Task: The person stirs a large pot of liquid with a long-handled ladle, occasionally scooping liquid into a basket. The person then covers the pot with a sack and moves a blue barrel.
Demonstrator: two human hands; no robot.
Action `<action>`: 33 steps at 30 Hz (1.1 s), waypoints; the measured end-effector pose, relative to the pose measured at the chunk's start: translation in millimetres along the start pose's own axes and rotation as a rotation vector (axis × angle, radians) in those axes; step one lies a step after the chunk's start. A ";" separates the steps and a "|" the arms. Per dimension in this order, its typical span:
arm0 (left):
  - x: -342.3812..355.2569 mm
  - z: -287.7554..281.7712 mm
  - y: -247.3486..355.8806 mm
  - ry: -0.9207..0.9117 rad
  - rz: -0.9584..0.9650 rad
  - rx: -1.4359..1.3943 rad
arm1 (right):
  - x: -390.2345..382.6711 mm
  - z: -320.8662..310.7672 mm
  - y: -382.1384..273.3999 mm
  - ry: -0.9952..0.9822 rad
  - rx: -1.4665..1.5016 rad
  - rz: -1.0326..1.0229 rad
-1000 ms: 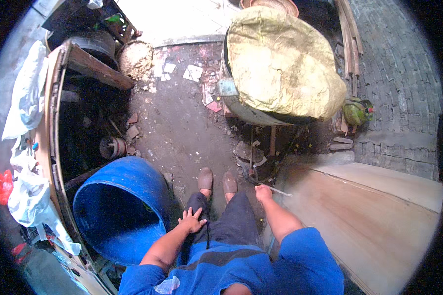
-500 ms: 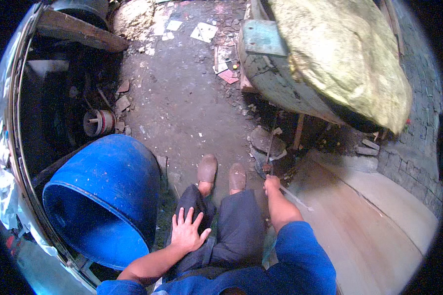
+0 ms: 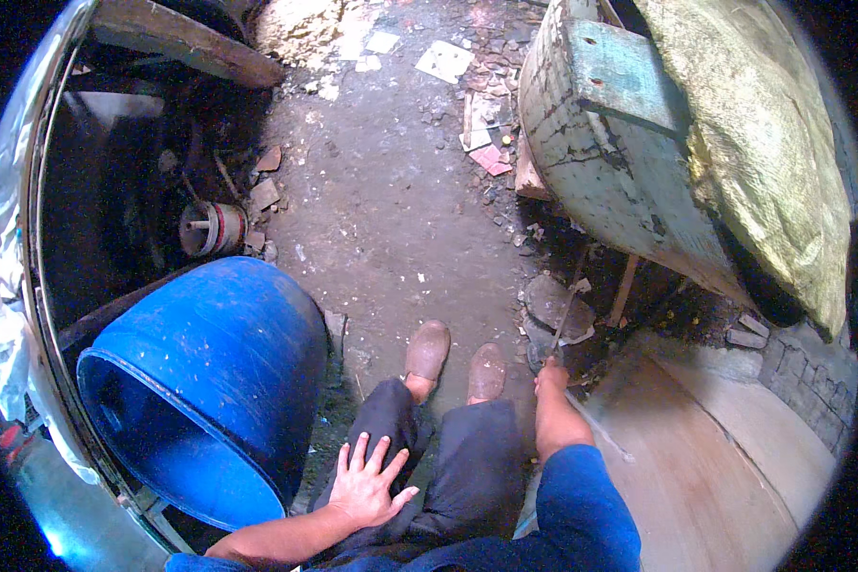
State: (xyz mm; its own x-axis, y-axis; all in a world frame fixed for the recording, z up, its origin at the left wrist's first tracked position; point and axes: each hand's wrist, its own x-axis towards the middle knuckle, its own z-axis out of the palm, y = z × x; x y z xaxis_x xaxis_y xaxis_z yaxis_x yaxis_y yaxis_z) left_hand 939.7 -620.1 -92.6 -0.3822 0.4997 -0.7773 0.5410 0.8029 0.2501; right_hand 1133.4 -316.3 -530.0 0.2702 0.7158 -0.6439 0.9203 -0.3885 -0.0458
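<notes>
My left hand [image 3: 367, 486] lies flat with fingers spread on my left thigh, on the dark trousers [image 3: 472, 467]. Low on the right, my right hand [image 3: 550, 378] is closed around the near end of a thin rod [image 3: 569, 310]. The rod slants away over a flat stone [image 3: 555, 307], toward the dark space under a worn, pale boat-shaped hull [image 3: 629, 181]; its far tip is hard to make out. Beside my right forearm lies a broad tan board [image 3: 686, 448].
An open blue barrel [image 3: 229, 353] lies tipped at my left. Behind it sits a small white bucket [image 3: 214, 229] near a wooden beam [image 3: 181, 43]. A yellowish sheet [image 3: 763, 143] covers the hull. Tile pieces [image 3: 445, 61] litter the dirt floor [image 3: 381, 210].
The view has shifted, so most of the scene sits farther right and the hull looks larger. My right hand keeps its grip on the rod, and my left hand stays on the thigh.
</notes>
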 end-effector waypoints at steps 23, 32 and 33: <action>8.7 -8.7 -5.6 -0.035 0.004 0.005 | 26.7 10.7 8.1 0.014 -0.327 -0.171; 11.0 -9.3 -4.0 0.065 0.024 0.009 | 46.6 23.8 25.1 -0.018 -0.099 -0.101; 11.0 -9.3 -3.9 0.056 0.015 -0.011 | 39.6 19.5 22.4 -0.006 -0.115 -0.136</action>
State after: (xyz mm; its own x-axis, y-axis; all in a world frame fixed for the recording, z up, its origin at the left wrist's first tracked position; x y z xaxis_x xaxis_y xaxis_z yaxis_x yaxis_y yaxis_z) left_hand 926.4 -614.7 -96.7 -0.4157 0.5292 -0.7397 0.5392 0.7984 0.2681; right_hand 1159.2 -308.0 -571.4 0.1401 0.7537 -0.6421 0.9747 -0.2192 -0.0446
